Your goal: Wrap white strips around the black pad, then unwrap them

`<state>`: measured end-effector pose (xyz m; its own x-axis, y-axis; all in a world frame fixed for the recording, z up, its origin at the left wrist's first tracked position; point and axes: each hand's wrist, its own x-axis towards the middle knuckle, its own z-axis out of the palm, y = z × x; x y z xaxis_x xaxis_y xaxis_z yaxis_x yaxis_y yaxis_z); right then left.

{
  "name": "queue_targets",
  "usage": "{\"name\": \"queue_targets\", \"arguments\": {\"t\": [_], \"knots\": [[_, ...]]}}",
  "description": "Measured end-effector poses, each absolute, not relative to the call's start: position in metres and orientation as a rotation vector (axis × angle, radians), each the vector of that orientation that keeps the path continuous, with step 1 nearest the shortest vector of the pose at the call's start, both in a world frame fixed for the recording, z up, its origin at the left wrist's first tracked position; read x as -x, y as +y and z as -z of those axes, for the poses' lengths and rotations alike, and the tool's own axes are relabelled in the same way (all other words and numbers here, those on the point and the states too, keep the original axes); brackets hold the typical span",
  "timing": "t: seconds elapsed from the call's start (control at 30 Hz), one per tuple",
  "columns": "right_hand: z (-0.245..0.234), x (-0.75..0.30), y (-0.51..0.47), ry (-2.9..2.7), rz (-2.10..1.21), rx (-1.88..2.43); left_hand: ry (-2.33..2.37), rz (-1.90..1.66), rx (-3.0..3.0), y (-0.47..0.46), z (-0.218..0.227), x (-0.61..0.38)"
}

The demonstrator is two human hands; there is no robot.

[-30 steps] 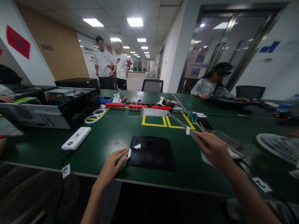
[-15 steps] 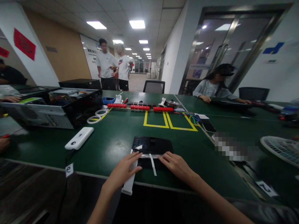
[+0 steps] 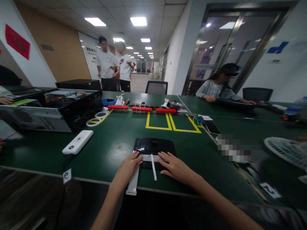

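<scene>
A black flat panel with curved sides lies on the green table in front of me, a silvery strip running across it. Over that strip a narrow white strip hangs down toward me. My left hand rests at the panel's left side, fingertips on the left end of the silvery strip. On the right, my right hand lies with fingers stretched over the strip's other end. Both hands press from above rather than grasp. Under my left hand a flat white ribbon cable reaches past the table's front edge.
An opened computer case stands at the left, near white rings and a white power bank. Red bars line the back. A fan lies right; a person sits behind.
My right hand has flattened and slid left over the silvery strip. My left hand has shifted slightly, more of the strip showing between the hands. The view has tilted a little.
</scene>
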<state>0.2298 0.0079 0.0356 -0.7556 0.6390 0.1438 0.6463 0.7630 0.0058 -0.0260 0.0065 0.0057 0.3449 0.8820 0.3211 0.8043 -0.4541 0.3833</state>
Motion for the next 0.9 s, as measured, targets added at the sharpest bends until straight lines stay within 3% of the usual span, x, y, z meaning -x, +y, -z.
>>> {"name": "queue_targets", "arguments": {"t": [0.9], "knots": [[-0.033,-0.213,0.02,-2.901,0.161,1.077,1.498,-0.894,-2.592,0.02,-0.006,0.032]]}}
